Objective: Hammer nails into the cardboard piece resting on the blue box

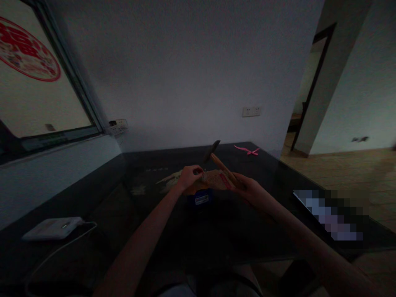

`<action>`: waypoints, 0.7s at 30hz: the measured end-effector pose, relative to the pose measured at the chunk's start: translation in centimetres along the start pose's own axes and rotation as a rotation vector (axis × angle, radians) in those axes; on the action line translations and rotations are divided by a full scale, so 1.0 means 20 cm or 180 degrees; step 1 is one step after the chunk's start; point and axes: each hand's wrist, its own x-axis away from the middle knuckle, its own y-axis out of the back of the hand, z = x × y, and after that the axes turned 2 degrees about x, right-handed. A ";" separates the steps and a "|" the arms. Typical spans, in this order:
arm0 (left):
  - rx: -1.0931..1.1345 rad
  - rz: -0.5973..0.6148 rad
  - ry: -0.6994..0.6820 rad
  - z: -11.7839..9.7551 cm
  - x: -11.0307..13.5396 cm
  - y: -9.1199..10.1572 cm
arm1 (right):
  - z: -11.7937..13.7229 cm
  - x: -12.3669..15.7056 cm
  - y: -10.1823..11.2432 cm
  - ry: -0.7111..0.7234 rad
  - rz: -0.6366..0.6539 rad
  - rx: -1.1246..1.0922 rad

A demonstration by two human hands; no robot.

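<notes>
In the head view my right hand [249,187] is closed round the wooden handle of a hammer [223,166]. The dark hammer head is raised and points up to the left. My left hand [189,177] is closed in a pinch, its fingertips close to a tan, textured flat piece [213,179] with a red patch; what they hold, if anything, is too small and dim to name. Just below this piece sits a dark blue object [201,199] with a white label.
The dark glossy table [139,243] meets a pale wall. A white device [52,229] with a cable lies at the left. Toward the back right is a pink ribbon [252,152]. A blurred-out flat object [328,216] rests by the right edge. Wall sockets [251,111] are behind.
</notes>
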 end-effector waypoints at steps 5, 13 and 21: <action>-0.0001 -0.0003 -0.0006 -0.01 0.00 0.00 | 0.05 0.00 0.02 -0.0128 0.0076 0.0326; 0.0075 0.0025 0.0047 -0.01 0.00 0.00 | 0.01 -0.02 0.02 -0.0057 0.0230 0.0500; 0.0085 0.0166 0.0253 0.00 -0.01 0.01 | 0.02 -0.03 0.05 -0.0140 0.0341 0.0740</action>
